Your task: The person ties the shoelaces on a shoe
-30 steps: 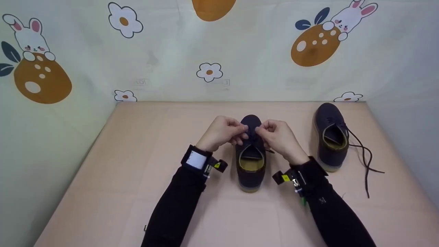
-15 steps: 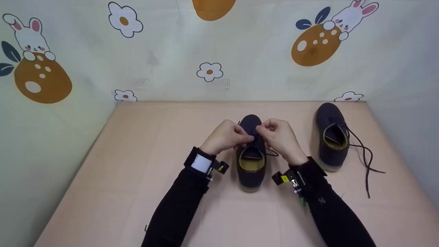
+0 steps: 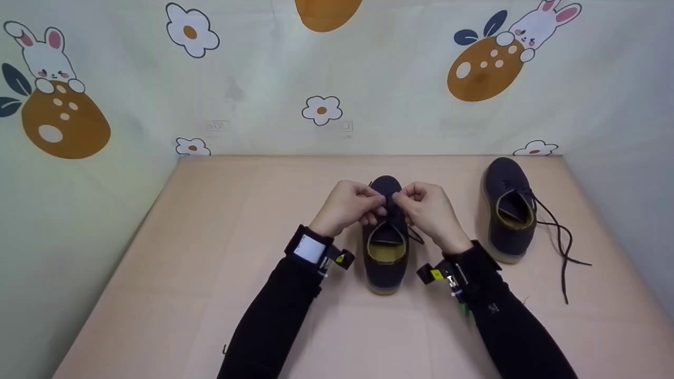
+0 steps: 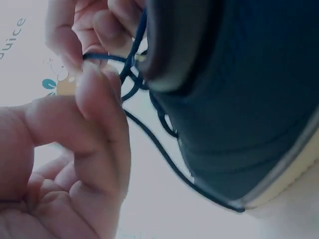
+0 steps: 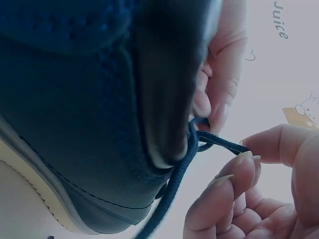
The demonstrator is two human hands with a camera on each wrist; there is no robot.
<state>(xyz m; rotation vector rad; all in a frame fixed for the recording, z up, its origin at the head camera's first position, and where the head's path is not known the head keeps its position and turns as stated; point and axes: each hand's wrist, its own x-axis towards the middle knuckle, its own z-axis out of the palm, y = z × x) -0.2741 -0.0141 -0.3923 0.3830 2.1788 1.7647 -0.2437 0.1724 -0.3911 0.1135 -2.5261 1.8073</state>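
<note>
A dark navy lace-up shoe (image 3: pixel 386 276) stands on the table, toe pointing away from me. Over its lacing both hands meet. My left hand (image 3: pixel 347 208) pinches the shoelace (image 4: pixel 158 144) with thumb and finger, close to where the strands cross. Opposite it, my right hand (image 3: pixel 429 213) draws a doubled strand of the lace (image 5: pixel 224 143) between thumb and fingertips. In the left wrist view, one length of lace runs down along the shoe's side to the sole. A bit of lace sticks out to the right of the shoe in the head view. The fingers partly cover the crossing.
A matching shoe (image 3: pixel 508 245) stands at the back right, its loose laces (image 3: pixel 564 255) trailing on the table to the right. The beige table (image 3: pixel 226 237) ends at a patterned cloth backdrop (image 3: pixel 263 79). Each wrist wears a small camera.
My left hand dips in toward the shoe opening, then comes back up toward the toe. The lace at the shoe's right side has shifted. My right hand stays nearly where it was.
</note>
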